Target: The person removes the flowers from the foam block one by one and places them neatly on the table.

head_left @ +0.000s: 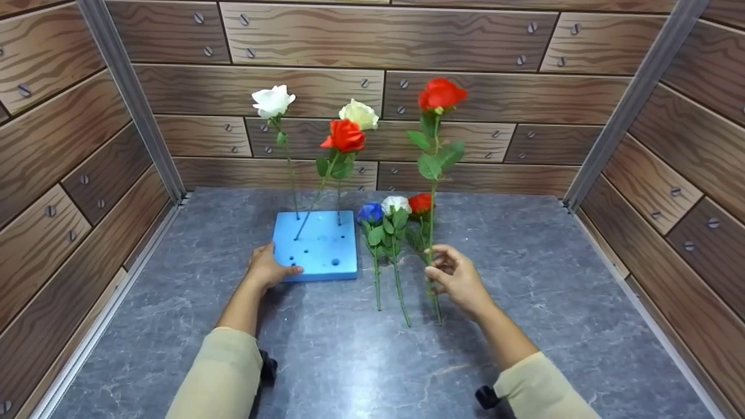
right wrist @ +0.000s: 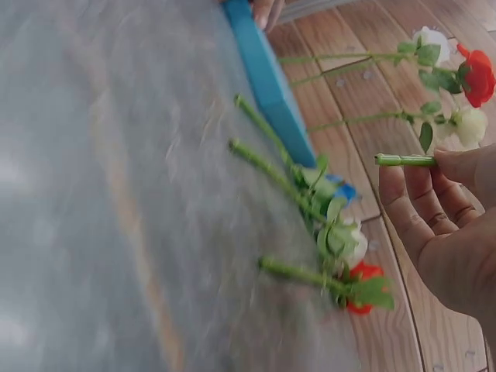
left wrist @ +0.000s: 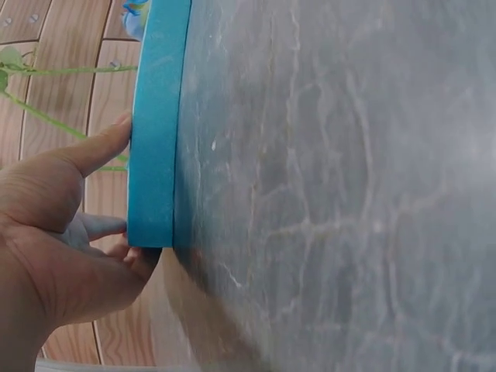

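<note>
My left hand [head_left: 268,269] holds a blue block with holes [head_left: 320,259] at its near left corner. The thumb lies on the top face, and the fingers are along the side. Three artificial roses stand in the block: a white rose [head_left: 273,102], a cream rose [head_left: 359,114] and a leaning red rose [head_left: 344,137]. To the right, my right hand [head_left: 463,285] pinches the stem of another red rose [head_left: 441,95], held upright with its bloom high. Its cut stem end [right wrist: 404,160] pokes out past the thumb in the right wrist view.
Between block and right hand lie a blue rose [head_left: 370,212], a white rose [head_left: 396,205] and a red rose [head_left: 421,203], stems toward me. They rest on a grey marbled table [head_left: 524,262]. Wood-patterned walls [head_left: 302,35] enclose the back and sides.
</note>
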The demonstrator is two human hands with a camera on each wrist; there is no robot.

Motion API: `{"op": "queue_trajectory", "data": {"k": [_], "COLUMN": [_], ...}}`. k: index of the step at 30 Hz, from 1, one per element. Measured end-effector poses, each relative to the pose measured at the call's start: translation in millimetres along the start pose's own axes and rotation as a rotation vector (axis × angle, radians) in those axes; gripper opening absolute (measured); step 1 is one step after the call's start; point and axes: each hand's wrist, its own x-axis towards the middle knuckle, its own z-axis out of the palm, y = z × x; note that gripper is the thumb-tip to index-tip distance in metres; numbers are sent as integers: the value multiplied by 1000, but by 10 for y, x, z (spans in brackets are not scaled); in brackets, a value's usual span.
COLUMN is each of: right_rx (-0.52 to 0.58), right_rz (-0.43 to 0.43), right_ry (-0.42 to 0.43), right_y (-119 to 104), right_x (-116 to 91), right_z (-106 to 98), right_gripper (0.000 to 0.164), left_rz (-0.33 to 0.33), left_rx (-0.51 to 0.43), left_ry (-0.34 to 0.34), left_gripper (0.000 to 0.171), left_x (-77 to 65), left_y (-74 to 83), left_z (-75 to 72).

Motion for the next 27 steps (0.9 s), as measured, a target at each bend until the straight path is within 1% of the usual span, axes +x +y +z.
{"op": "queue_trajectory", "data": {"k": [5,12,15,19,24,27], "right_rx": [-21,-17,-37,-59,-52,-58], "right_rz": [32,64,108,189,249,279], "right_ry": [-10,-21,-31,-47,-70,-81], "right_y": [118,237,281,336,408,441], "right_x": [-59,-123,-153,-182,-207,-226], "right_z": [-176,-398,-500,-626,-751,-810], "right_gripper": [47,50,51,52,53,52], "left_rz": [-7,-11,-4,-15,-36,-40], "left_rx": [-2,-13,-8,-1,14,3], "left_ry": [15,12,8,-1,-12,-17], "left_gripper": [110,110,109,110,110,110], "left_x": [31,18,24,36,48,49], "left_y": [-11,-16,-12,0,2,-4], "left_z": [18,19,12,4,-5,-2]}}
